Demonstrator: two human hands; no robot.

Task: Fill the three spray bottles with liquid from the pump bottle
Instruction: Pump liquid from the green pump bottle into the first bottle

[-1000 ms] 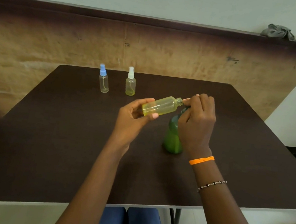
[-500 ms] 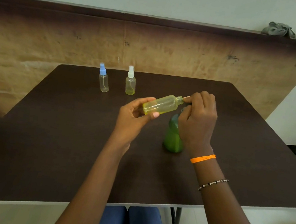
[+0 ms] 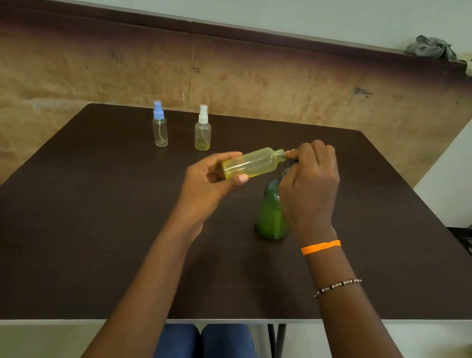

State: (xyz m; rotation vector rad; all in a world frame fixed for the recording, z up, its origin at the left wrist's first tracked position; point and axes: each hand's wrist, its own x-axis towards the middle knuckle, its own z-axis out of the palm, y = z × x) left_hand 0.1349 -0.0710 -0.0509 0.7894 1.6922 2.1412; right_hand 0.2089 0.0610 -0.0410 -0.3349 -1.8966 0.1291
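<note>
A: Any writing or labels to read?
B: None legible; the bottles look bare. The dark brown desk (image 3: 70,215) is flat and matte with a pale edge. On it stands the green pump bottle (image 3: 271,218), rounded translucent plastic, its top hidden behind the right hand (image 3: 308,186).
A: And that hand?
B: Its fingers are curled over the pump head, fingertips at the neck of the uncapped spray bottle (image 3: 250,163). That one is a clear yellowish cylinder, tilted almost flat above the desk, mouth toward the pump, pinched at its base by the left hand (image 3: 208,182).
A: The others?
B: The white-capped spray bottle (image 3: 203,131), with a little yellow liquid at the bottom, and the blue-capped spray bottle (image 3: 160,126), seemingly clear, stand upright near the far edge, side by side but apart.
A: Changed from half a second ago?
B: Barely; both hands keep the same holds.
</note>
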